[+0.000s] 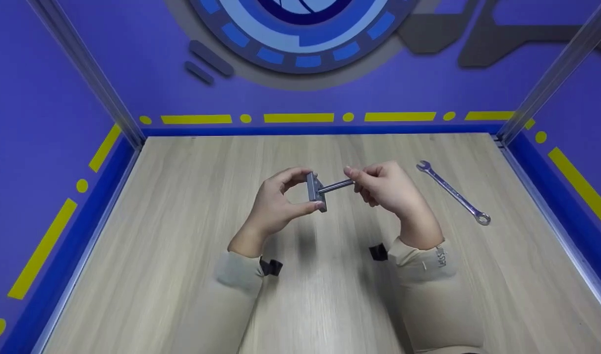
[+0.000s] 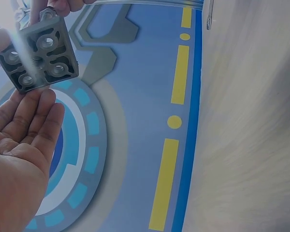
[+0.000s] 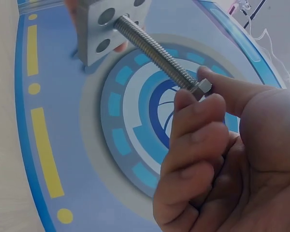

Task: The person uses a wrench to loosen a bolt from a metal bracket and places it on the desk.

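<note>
Above the table, my left hand (image 1: 273,204) holds a small square grey metal plate (image 1: 312,188) by its edges, between thumb and fingers. The plate's ribbed underside with several round holes faces the left wrist view. From the other face a threaded bolt (image 1: 336,186) sticks out to the right, seated at the plate's centre. My right hand (image 1: 386,187) pinches the bolt's far end with thumb and forefinger. In the right wrist view the small hexagonal end (image 3: 203,87) shows between those fingertips, while the other fingers curl below.
A combination wrench (image 1: 453,194) lies on the wooden table (image 1: 192,206), to the right of my right hand. Blue printed panels (image 1: 305,98) with metal corner posts stand at the back and sides. Black pieces (image 1: 378,252) sit at the sleeve cuffs.
</note>
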`<state>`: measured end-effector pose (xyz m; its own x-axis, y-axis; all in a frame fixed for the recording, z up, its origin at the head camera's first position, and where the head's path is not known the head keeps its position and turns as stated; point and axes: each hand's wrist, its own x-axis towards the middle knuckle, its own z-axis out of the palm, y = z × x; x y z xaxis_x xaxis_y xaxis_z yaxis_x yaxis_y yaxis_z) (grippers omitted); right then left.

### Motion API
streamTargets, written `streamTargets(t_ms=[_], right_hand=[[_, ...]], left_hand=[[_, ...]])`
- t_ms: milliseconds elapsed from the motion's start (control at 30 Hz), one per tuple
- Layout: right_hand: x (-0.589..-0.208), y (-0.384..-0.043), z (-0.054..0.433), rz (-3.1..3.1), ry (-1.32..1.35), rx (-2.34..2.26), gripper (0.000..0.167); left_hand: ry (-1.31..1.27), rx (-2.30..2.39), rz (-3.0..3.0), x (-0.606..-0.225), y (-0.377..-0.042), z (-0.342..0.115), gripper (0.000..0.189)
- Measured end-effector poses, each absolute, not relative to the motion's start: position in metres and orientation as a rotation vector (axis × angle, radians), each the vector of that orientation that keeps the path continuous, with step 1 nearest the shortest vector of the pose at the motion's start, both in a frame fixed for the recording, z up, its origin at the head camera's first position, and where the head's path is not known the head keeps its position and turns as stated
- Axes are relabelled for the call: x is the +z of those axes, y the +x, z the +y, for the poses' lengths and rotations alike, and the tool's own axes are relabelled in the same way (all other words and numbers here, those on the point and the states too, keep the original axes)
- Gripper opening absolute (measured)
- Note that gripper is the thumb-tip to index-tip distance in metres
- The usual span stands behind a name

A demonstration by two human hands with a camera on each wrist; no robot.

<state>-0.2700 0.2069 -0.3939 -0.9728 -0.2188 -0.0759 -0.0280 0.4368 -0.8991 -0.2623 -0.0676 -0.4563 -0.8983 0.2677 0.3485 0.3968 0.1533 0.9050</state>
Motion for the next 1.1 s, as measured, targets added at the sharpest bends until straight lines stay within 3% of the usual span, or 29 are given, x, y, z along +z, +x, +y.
streamTargets(t_ms=[200, 500, 1100], right_hand=[[-0.392, -0.268, 0.207, 2.535, -0.247, -1.549, 0.047], [-0.392, -0.269, 0.207, 2.535, -0.402, -1.645, 0.019], [-0.398, -0.278, 0.209, 2.586, -0.312, -1.570, 0.031]], left_hand=[[-0.655, -1.854, -2.313, -0.455, -0.262, -0.068, 0.070], [-0.605, -1.827, -2.337, -0.454, -0.262, -0.069, 0.071], [-0.589, -1.955, -2.237, -0.457, -0.268, -0.077, 0.064]])
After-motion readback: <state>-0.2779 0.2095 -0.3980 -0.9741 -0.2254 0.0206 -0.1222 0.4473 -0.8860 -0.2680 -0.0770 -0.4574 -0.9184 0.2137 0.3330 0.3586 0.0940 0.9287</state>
